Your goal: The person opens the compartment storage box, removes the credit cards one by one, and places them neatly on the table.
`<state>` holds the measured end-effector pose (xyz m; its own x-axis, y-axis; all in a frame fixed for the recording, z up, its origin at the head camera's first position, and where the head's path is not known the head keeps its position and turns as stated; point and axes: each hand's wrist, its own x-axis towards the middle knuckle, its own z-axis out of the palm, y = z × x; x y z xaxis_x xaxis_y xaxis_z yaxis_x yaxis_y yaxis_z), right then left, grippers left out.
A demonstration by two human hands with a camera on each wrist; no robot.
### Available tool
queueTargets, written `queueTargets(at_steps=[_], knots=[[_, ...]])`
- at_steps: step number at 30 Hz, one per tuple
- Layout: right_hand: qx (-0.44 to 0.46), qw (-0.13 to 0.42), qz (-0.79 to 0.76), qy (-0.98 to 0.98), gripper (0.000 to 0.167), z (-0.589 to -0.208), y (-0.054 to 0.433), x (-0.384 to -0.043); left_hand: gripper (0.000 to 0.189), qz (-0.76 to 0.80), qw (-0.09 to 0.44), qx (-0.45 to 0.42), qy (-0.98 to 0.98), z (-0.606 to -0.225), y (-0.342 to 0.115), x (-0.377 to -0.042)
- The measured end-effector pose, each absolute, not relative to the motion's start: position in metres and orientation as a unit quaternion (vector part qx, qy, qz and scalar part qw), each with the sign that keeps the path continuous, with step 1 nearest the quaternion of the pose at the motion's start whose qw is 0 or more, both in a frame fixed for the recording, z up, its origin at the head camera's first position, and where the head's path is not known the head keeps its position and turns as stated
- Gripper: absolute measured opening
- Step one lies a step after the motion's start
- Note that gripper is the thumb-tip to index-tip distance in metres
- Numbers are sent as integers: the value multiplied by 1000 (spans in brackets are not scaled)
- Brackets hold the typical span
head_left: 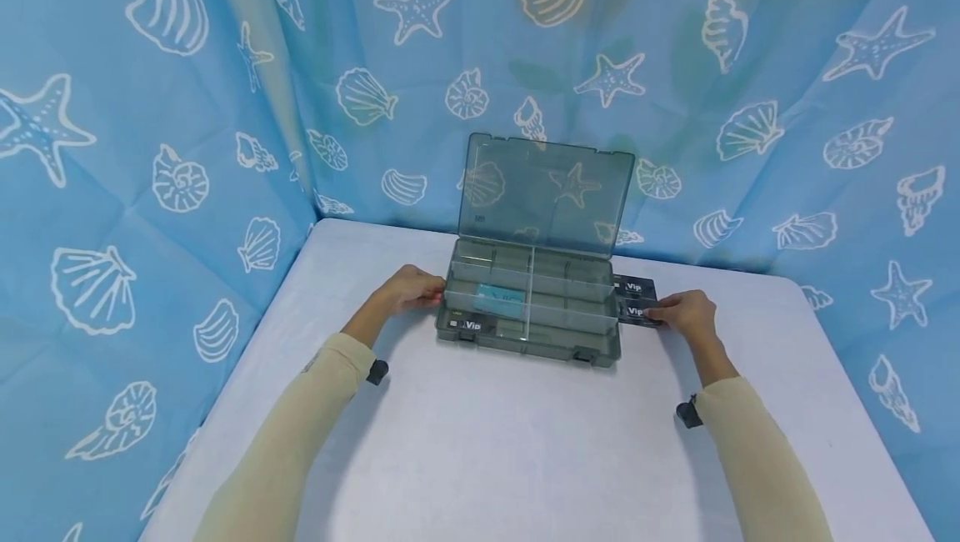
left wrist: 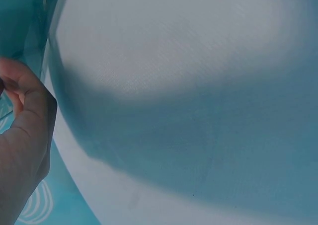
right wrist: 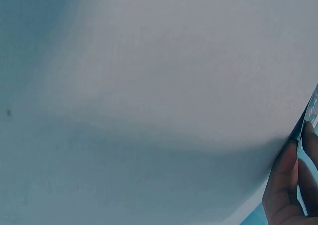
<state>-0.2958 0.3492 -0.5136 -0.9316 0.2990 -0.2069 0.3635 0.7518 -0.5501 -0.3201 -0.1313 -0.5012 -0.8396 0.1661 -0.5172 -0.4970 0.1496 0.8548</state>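
Note:
A smoky grey compartment box (head_left: 570, 348) lies on the table with its clear lid (head_left: 546, 192) raised at the back. My left hand (head_left: 412, 286) holds the box's left wall, fingers curled at its edge; in the left wrist view the hand (left wrist: 30, 115) appears at the far left. Beyond the right wall lie two flat black cards printed "Vip", a rear one (head_left: 642, 282) and a front one (head_left: 628, 317). My right hand (head_left: 686, 310) pinches the front card by its right end. Inside the box, a teal card (head_left: 499, 300) sits in a middle compartment and another black card (head_left: 472, 324) at front left.
White cloth covers the table (head_left: 480, 459). A blue curtain (head_left: 420, 92) with white shell and starfish prints hangs behind and along the sides. Thin clear dividers (head_left: 530, 283) split the box into compartments. Dark wrist cameras (head_left: 378, 372) sit under both sleeves.

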Motion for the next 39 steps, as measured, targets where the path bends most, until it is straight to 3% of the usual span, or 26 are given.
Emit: queueTargets(at_steps=[14,19,21,28,33,39], knots=[[197,29,-272,942,38,-494,325,-314,36,662,245,-121,698,-497,-141,-326],[48,-72,-297,951,29,-480,285,-316,35,661,252,-124,696,-498,-145,-323],[-25,-76,-335,939,27,-471,256,-313,35,659,255,-123,696,-500,-145,-322],[-149,111,-475,860,34,-456,162,-301,32,653,255,-125,702,-505,-139,-320],[-194,145,-320,916,36,-459,123,-303,32,651,253,-125,705,-504,-136,-319],[-148,198,-172,953,54,-455,91,-305,32,656,254,-118,700,-500,-131,-318]])
